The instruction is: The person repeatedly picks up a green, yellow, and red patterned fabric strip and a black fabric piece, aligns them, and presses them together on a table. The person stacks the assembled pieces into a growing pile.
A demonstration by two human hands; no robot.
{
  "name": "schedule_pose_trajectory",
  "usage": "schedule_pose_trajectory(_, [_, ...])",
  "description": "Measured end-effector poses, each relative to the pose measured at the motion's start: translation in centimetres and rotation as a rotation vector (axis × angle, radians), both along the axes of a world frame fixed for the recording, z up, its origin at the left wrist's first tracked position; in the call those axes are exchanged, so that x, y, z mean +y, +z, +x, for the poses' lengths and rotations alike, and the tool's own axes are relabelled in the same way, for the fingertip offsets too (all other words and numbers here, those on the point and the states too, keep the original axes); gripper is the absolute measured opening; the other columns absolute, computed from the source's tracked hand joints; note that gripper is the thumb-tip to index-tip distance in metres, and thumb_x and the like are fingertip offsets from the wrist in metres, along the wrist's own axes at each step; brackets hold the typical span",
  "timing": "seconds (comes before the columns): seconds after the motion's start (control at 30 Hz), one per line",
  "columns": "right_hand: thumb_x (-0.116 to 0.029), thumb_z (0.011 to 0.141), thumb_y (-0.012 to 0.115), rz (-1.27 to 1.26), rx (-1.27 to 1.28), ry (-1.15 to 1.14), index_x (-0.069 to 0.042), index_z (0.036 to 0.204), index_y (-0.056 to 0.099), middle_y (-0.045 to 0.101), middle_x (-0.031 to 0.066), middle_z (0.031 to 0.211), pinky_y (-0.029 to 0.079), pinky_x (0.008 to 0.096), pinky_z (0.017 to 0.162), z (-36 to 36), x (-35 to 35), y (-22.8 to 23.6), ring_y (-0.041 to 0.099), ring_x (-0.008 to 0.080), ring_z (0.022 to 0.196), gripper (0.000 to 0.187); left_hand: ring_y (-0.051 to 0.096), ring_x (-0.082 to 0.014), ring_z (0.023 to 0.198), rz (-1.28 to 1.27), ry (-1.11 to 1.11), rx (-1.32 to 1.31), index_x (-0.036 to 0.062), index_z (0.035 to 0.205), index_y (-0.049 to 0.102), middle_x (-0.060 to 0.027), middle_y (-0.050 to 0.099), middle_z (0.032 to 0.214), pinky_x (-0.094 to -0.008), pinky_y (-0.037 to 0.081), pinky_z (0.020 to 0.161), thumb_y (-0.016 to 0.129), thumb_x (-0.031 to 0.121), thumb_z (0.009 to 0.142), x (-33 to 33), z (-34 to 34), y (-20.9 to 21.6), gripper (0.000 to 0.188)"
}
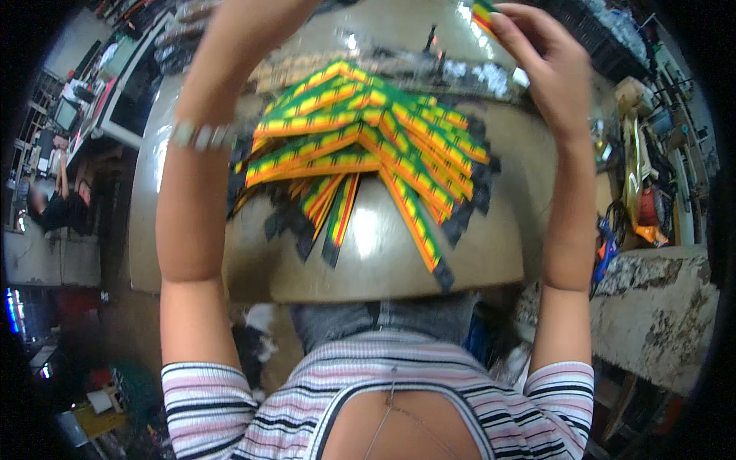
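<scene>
A heap of folded strips [368,123], patterned in green, yellow and orange-red with black ends, is fanned out in a peaked stack on the shiny table. Up at the top right my right hand [546,65] is closed, pinching the end of a green, yellow and red strip [484,18] between thumb and fingers. Most of that strip runs out of view. My left hand [268,31] reaches over the top left of the heap, a pale bracelet [203,136] on its wrist. Its fingers are cut off by the upper edge.
The brown shiny table [491,245] has its near edge at my lap. Behind the heap lies a worn strip of board [284,73] with dark upright pegs [432,38] and white scraps [487,75]. A scuffed bench [652,314] stands at the right. Another person [65,199] is at the far left.
</scene>
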State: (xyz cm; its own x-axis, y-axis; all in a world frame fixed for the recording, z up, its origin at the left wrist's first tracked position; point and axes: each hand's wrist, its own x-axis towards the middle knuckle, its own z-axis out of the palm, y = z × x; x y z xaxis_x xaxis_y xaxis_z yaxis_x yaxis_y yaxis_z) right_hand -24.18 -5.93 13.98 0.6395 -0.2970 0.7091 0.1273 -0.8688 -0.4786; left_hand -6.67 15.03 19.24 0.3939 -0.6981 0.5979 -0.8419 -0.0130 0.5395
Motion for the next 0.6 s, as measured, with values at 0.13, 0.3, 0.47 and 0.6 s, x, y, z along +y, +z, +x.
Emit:
schedule_pose_trajectory(0.13, [-0.012,0.089,0.068,0.095,0.24,0.018,-0.001,0.106,0.069,0.071,0.0082,0.098,0.051,0.025,0.078,-8.6,12.9,-4.7,0.066,0.0124,0.087,0.021,0.062,-0.0164,0.078,0.204,0.174,-0.001,0.0045,0.102,0.073,-0.0078,0.067,0.089,-0.0298,0.049,0.074,0.072,0.017,0.085,10.9,-11.4,-9.3,0.021])
schedule_pose_trajectory(0.3, [-0.011,0.09,0.063,0.431,0.42,0.067,0.002,0.103,0.066,0.068,0.0214,0.096,0.052,0.0409,0.079,-10.0,18.7,-13.8,0.067,0.037,0.087,0.02,0.063,-0.0247,0.085,0.349,0.301,0.213,0.0093,0.101,0.074,-0.0088,0.062,0.089,-0.0348,0.05,0.074,0.071,0.019,0.083,13.6,-17.2,-20.5,0.021])
schedule_pose_trajectory(0.47, [-0.014,0.09,0.063,0.425,0.52,0.068,0.003,0.104,0.066,0.068,0.023,0.099,0.052,0.0422,0.08,-9.7,18.6,-15.9,0.066,0.0382,0.091,0.022,0.061,-0.0259,0.086,0.298,0.325,0.158,0.0119,0.101,0.074,-0.0067,0.06,0.088,-0.0376,0.051,0.071,0.071,0.021,0.082,13.5,-17.2,-21.3,0.021])
schedule_pose_trajectory(0.6, [-0.016,0.089,0.066,0.388,0.521,0.065,0.0,0.108,0.068,0.07,0.0185,0.095,0.052,0.0327,0.073,-9.4,18.5,-16.3,0.069,0.0239,0.08,0.025,0.061,-0.0252,0.085,0.288,0.334,0.155,0.0136,0.101,0.074,-0.0056,0.06,0.088,-0.0376,0.051,0.07,0.072,0.021,0.081,13.5,-17.1,-21.5,0.021])
